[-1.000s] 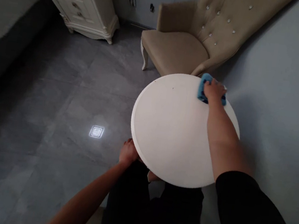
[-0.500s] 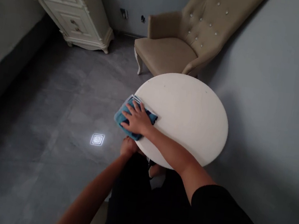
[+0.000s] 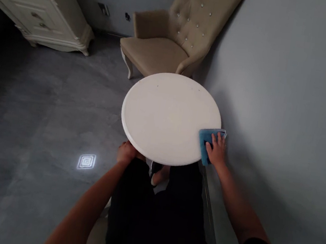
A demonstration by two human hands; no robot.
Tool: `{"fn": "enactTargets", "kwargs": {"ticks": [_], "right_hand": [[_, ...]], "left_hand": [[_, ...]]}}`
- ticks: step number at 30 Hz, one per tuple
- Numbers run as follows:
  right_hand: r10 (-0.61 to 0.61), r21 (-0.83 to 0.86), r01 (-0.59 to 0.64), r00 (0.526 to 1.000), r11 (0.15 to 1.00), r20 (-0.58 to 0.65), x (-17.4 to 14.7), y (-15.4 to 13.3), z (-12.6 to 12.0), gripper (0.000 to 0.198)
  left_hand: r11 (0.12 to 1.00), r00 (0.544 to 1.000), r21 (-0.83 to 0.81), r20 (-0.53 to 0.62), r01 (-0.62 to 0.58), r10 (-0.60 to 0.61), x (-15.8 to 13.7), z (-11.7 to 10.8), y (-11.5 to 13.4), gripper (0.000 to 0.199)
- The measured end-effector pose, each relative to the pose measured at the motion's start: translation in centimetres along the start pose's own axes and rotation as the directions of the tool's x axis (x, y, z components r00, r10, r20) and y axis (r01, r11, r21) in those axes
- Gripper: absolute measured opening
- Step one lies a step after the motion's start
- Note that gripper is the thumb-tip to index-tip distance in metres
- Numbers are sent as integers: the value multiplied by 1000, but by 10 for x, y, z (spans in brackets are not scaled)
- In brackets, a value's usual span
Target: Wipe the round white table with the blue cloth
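Observation:
A round white table (image 3: 167,114) stands in front of my knees. At its right edge, my right hand (image 3: 217,150) presses a folded blue cloth (image 3: 205,142) against the rim, its fingers spread over the fabric. Part of the cloth hangs past the edge. My left hand (image 3: 126,152) is curled at the near left edge of the table, beside my knee. Some of its fingers are hidden under the tabletop, and what they hold, if anything, does not show. Small dark specks dot the far part of the tabletop.
Behind the table stands a tan buttoned armchair (image 3: 157,54). A cream cabinet (image 3: 47,13) with drawers is at the upper left. Close on the right rises a grey wall (image 3: 291,95). A bright square pattern (image 3: 86,161) shows on the grey floor (image 3: 51,118).
My right hand has carried the cloth from the left edge of the table across to the right edge. The view has shifted to the right. My left hand stays by the near left edge.

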State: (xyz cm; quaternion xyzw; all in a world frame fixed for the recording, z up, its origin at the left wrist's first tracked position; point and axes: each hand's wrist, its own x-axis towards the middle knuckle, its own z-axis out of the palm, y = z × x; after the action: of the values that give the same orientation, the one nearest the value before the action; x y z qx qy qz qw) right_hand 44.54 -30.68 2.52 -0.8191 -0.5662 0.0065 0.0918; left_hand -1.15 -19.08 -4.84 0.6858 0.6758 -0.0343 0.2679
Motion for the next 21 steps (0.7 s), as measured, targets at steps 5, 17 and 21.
{"fn": "enactTargets", "kwargs": {"ticks": [5,17,21], "right_hand": [[50,-97,-43,996,994,78,59,4,-2,75],[172,-114,-154,971,981,164,321,-40,0,76],[162,-112,-144,972,983,173,349,-56,1,73]], "left_hand": [[1000,999,22,48,-16,14,3,5,-2,50],[998,994,55,110,18,-24,15,9,-14,40],[998,994,52,110,22,-28,16,11,-17,41]]}}
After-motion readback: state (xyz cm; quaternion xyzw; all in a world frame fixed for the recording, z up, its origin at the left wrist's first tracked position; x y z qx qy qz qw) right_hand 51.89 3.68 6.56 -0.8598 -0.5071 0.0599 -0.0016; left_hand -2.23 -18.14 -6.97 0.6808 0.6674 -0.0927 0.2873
